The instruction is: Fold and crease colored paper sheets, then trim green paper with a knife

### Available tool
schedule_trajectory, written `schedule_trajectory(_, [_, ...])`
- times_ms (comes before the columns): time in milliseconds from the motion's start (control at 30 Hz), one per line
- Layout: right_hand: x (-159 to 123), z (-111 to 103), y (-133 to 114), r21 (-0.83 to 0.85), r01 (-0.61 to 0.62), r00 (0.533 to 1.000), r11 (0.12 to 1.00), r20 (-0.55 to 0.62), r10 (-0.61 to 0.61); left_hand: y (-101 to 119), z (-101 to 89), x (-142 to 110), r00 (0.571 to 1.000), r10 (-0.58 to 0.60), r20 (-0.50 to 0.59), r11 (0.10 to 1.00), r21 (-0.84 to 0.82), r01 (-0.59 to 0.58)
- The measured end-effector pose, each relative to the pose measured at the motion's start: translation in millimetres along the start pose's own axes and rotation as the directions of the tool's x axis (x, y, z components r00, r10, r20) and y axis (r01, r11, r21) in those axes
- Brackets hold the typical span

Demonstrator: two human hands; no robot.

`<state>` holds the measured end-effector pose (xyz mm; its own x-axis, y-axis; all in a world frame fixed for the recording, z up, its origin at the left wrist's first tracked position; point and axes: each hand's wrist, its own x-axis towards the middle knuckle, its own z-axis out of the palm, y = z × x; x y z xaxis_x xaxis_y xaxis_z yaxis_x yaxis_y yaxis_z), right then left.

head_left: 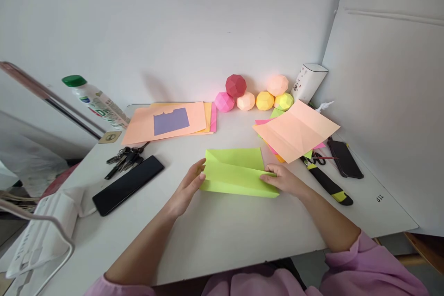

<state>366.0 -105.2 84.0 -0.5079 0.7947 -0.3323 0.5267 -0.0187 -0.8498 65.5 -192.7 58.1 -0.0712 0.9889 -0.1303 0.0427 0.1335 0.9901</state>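
A lime-green sheet of paper (236, 178) lies at the middle of the table with its near part folded up over the far part. The fold is loose and stands a little open. My left hand (189, 184) grips the sheet's left edge, thumb in front and fingers partly hidden behind. At the right edge, my right hand (280, 178) pinches the folded layer between thumb and fingers. Close beyond that hand rests a creased peach sheet (296, 132) on a pile of coloured papers.
Faceted paper balls (236, 86) stand along the wall. Coloured sheets (138, 125), a tilted bottle (93, 99), keys (126, 159) and a black phone (128, 185) are on the left. Rightward lie a utility knife (329, 182), scissors (319, 158) and a black case (346, 159). A power strip (45, 236) sits front left.
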Motion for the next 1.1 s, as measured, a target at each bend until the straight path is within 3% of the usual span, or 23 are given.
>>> schedule_trajectory(200, [3,5,4,-0.050,0.057,0.993,0.997,-0.097,-0.062,11,15.0,-4,0.989,-0.129,0.066,0.980,-0.144,0.138])
schedule_trajectory(1100, [6,7,6,-0.170,0.070,0.989,0.983,-0.114,-0.090,2,15.4,-2,0.989,-0.141,0.047,0.972,-0.183,0.147])
